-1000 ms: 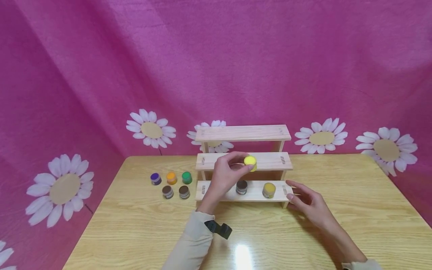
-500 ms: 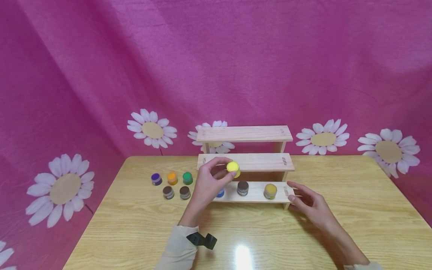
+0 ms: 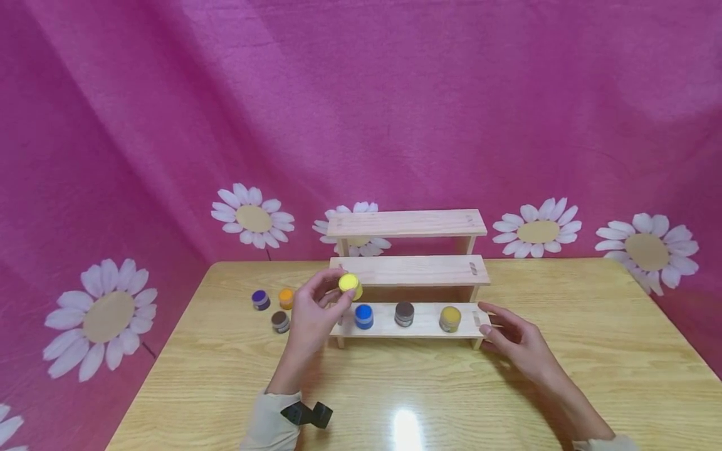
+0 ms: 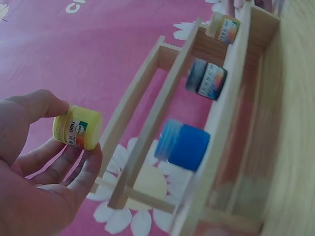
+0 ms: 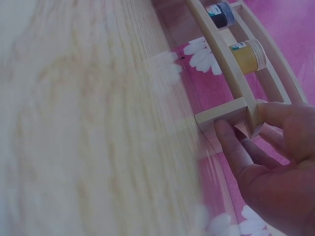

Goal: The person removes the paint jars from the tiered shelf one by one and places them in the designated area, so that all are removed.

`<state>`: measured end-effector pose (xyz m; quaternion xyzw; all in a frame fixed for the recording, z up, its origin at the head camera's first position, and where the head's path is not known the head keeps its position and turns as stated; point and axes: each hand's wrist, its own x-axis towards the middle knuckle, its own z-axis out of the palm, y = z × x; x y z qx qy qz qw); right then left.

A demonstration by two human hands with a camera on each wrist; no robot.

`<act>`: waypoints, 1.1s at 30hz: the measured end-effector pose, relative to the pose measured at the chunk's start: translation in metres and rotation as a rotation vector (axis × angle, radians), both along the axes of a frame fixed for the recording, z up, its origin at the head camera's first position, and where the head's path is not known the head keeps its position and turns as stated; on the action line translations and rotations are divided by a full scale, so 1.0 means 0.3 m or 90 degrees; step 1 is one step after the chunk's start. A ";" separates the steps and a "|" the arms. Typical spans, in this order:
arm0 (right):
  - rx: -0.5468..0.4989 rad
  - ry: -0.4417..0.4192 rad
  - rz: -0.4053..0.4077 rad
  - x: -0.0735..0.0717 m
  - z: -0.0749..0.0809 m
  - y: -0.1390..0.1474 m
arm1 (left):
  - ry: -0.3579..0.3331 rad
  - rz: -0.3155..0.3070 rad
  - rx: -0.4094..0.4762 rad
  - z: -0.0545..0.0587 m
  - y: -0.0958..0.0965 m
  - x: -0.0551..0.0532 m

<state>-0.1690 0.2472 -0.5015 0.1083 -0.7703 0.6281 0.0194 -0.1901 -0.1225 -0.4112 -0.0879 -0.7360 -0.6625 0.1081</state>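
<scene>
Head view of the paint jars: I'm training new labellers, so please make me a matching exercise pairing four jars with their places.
Jars:
1. bright yellow jar
2. blue jar
3. purple jar
4. mustard jar

Places:
A. on the table
B. on the lowest shelf, nearest the right hand
C. held in the left hand
D. leftmost on the lowest shelf

Pairs: 1-C, 2-D, 3-A, 4-B

The left grip (image 3: 310, 313) hides part of the rack (image 3: 412, 223), and the bottom edge cuts 2 sleeves (image 3: 272, 421).
</scene>
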 end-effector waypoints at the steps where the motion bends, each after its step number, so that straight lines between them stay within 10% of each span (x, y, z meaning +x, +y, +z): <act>1: 0.001 0.001 -0.001 -0.001 0.001 0.000 | -0.007 0.003 -0.001 -0.002 -0.009 0.003; 20: 0.009 -0.004 -0.012 0.016 0.011 0.000 | 0.022 0.076 0.027 -0.072 -0.178 -0.032; 33: 0.007 -0.011 -0.011 0.008 0.009 -0.006 | -0.035 0.174 0.019 -0.137 -0.365 -0.029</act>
